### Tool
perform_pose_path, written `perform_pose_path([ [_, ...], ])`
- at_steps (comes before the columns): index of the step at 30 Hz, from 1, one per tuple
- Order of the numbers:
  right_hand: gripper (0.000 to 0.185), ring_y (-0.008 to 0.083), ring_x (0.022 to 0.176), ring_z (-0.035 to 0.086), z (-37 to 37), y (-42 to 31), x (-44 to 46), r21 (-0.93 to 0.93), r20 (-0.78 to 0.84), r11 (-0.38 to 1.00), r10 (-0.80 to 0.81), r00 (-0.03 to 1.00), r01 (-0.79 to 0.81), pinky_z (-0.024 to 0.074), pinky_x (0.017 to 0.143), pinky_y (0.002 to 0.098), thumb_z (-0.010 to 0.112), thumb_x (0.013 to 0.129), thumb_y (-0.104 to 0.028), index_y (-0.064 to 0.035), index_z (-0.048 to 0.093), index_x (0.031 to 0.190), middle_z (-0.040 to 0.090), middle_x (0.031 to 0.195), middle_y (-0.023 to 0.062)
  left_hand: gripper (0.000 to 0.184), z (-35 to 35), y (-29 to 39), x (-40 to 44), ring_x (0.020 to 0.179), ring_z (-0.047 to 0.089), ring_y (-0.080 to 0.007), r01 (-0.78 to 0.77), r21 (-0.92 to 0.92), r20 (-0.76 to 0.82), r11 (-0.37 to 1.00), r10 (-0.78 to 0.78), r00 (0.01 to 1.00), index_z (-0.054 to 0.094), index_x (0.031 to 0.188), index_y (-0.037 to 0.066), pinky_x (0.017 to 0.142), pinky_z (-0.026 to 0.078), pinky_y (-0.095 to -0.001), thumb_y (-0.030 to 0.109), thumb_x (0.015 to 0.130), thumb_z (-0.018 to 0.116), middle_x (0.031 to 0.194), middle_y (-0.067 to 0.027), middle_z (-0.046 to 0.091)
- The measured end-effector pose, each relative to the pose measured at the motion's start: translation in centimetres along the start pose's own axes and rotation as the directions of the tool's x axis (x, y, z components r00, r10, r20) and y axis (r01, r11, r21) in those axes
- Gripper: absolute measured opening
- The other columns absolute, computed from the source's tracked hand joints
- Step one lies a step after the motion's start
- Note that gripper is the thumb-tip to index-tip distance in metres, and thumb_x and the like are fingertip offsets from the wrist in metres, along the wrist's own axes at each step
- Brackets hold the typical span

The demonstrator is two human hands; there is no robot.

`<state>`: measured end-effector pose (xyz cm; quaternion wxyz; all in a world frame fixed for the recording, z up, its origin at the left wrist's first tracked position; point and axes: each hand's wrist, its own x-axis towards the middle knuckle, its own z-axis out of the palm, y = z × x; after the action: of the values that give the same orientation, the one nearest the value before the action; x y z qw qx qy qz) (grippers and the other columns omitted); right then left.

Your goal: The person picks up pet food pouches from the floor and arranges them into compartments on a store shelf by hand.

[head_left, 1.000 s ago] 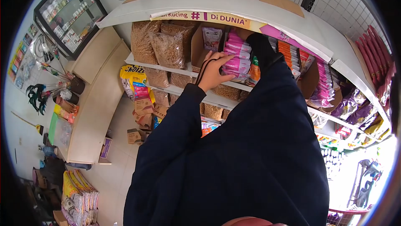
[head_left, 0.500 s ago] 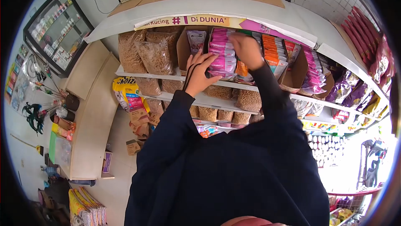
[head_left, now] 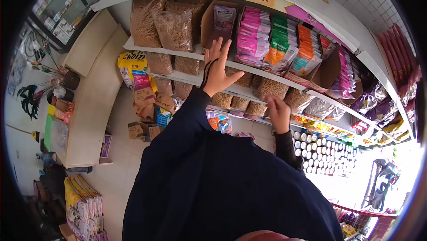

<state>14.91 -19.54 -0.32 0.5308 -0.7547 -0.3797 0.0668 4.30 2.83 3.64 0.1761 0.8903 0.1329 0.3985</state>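
My left hand (head_left: 219, 72), a dark cord round it, is raised before the top shelf's edge with its fingers spread and nothing in them. Lower and to the right, my right hand (head_left: 279, 113) has its fingers curled; whether anything is in them is too small to make out. Behind the hands, pink pouches (head_left: 254, 36) stand in a box, with green and orange pouches (head_left: 279, 45) and orange-topped pouches (head_left: 307, 49) to their right. An open cardboard box (head_left: 210, 25) with one purple-grey pouch (head_left: 223, 17) is left of the pink ones.
Clear bags of brown kibble (head_left: 173, 29) fill the shelf's left end and the lower shelves. A curved wooden counter (head_left: 91, 94) stands at the left. Small cartons (head_left: 135, 130) and a yellow bag (head_left: 132, 67) are beside the shelves. Stacked cans (head_left: 324, 154) are at the lower right.
My right hand has come down and away from the pouches to below the shelf edge. My left hand has drawn back from the pink pouches, fingers spread. The view has shifted.
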Motion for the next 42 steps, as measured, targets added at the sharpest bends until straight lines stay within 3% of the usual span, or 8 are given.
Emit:
perform_pose_path([
  [9,0.022,0.0204,0.064,0.063,5.7,-3.2,-2.7,0.028,0.199,0.990,-0.143,0.970,0.140,0.0486,0.057,0.0281,0.057,0.081,-0.010,-0.0007,0.056,0.101,0.063,0.077,0.0132,0.082,-0.9,-2.5,-8.9,0.129,0.015,-0.0392,0.128,-0.140,0.062,0.982,-0.120,0.991,0.018,0.137,0.006,0.102,0.016,-0.0488,0.033,0.074,0.063,0.139,-0.0226,0.017],
  [19,0.051,0.0276,0.062,0.061,18.0,-7.5,-11.7,0.030,0.440,0.990,-0.136,0.888,0.136,0.0472,0.057,0.0337,0.061,0.076,-0.014,-0.0050,0.039,0.121,0.061,0.082,0.0154,0.070,-13.9,-7.9,-25.3,0.124,0.029,-0.0355,0.275,-0.122,-0.003,0.954,-0.277,0.961,0.025,0.133,0.002,0.099,0.027,-0.0393,0.023,0.077,0.062,0.132,-0.0250,0.031],
  [21,0.055,0.0302,0.065,0.061,20.6,-8.5,-14.3,0.042,0.545,0.984,-0.166,0.822,0.171,0.0464,0.059,0.0362,0.061,0.075,-0.015,-0.0052,0.036,0.123,0.060,0.086,0.0182,0.061,-16.7,-8.5,-29.1,0.116,0.041,-0.0323,0.489,-0.231,0.141,0.841,-0.469,0.872,0.034,0.128,0.002,0.093,0.035,-0.0364,0.019,0.077,0.062,0.123,-0.0221,0.043],
  [22,0.056,0.0318,0.068,0.060,21.5,-9.3,-15.6,0.081,0.593,0.990,-0.144,0.793,0.119,0.0456,0.060,0.0376,0.060,0.076,-0.016,-0.0051,0.035,0.125,0.058,0.087,0.0210,0.045,-17.4,-9.0,-30.9,0.102,0.053,-0.0293,0.454,-0.207,0.082,0.866,-0.448,0.891,0.045,0.118,0.000,0.085,0.041,-0.0344,0.016,0.078,0.061,0.109,-0.0190,0.054],
  [26,0.053,0.0298,0.068,0.059,25.9,-8.6,-19.3,0.059,0.660,0.989,-0.141,0.738,0.136,0.0464,0.062,0.0369,0.059,0.076,-0.018,-0.0065,0.039,0.123,0.058,0.084,0.0183,0.031,-18.1,-11.4,-38.9,0.091,0.059,-0.0240,0.584,-0.408,0.177,0.702,-0.567,0.805,0.054,0.104,-0.003,0.078,0.046,-0.0307,0.017,0.080,0.060,0.098,-0.0159,0.060],
  [30,0.046,0.0286,0.071,0.060,28.1,-7.5,-21.9,0.107,0.709,0.992,-0.121,0.694,0.064,0.0475,0.064,0.0358,0.060,0.076,-0.019,-0.0073,0.046,0.118,0.060,0.086,0.0160,0.035,-18.1,-11.9,-44.1,0.088,0.061,-0.0245,0.743,-0.366,0.347,0.560,-0.658,0.668,0.055,0.105,-0.002,0.078,0.047,-0.0316,0.021,0.080,0.060,0.096,-0.0171,0.061],
  [34,0.037,0.0269,0.075,0.061,28.0,-3.9,-24.3,-0.087,0.767,0.996,0.066,0.638,0.001,0.0483,0.068,0.0348,0.062,0.075,-0.022,-0.0067,0.054,0.108,0.062,0.088,0.0147,0.036,-17.1,-11.6,-48.0,0.084,0.062,-0.0249,0.854,-0.308,0.490,0.419,-0.700,0.520,0.055,0.104,-0.003,0.074,0.049,-0.0319,0.022,0.079,0.062,0.094,-0.0166,0.062],
  [42,0.035,0.0261,0.080,0.061,29.1,4.9,-28.1,-0.335,0.827,0.940,0.323,0.460,-0.059,0.0484,0.070,0.0362,0.063,0.073,-0.026,-0.0086,0.057,0.103,0.063,0.084,0.0119,0.031,-11.8,-11.4,-55.0,0.080,0.062,-0.0227,0.916,-0.196,0.565,0.349,-0.724,0.396,0.056,0.100,-0.002,0.071,0.049,-0.0312,0.020,0.079,0.061,0.090,-0.0148,0.062],
])
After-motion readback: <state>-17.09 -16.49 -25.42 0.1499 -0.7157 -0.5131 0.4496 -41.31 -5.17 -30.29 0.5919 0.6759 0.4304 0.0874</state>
